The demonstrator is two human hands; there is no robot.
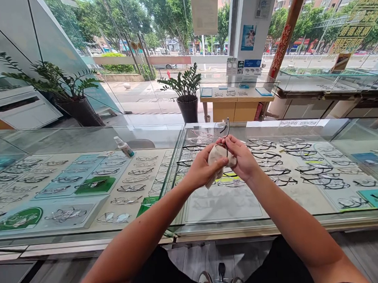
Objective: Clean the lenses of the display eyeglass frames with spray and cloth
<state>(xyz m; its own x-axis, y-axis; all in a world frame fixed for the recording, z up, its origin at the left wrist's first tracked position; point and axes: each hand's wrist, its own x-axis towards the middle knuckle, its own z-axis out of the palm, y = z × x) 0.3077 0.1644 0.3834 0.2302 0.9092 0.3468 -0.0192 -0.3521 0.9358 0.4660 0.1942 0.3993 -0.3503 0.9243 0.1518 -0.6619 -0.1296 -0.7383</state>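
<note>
Off-white cloth in both hands, specs poking out the top

Far left, rows of dark and clear eyeglass frames (131, 188) sit under the clear glass display counter (118, 242), spaced out presumably so each gets seen. Next along, a white plastic spray bottle with a teal label (124, 146) stands toward the back of the countertop, probably so it's reachable without crowding the elbows. The left hand (201, 169) is curled around a crumpled off-white cloth (214, 155), thumb pressing on it. Partly tucked in there is a pair of thin dark-rimmed eyeglasses (229, 127), one end sticking up past the fingers (can't tell exactly what's hidden). My guess: the fabric keeps skin off the lens. The right hand (242, 157) is closed on the eyeglasses and cloth from the other side, likely for steadiness.
</note>
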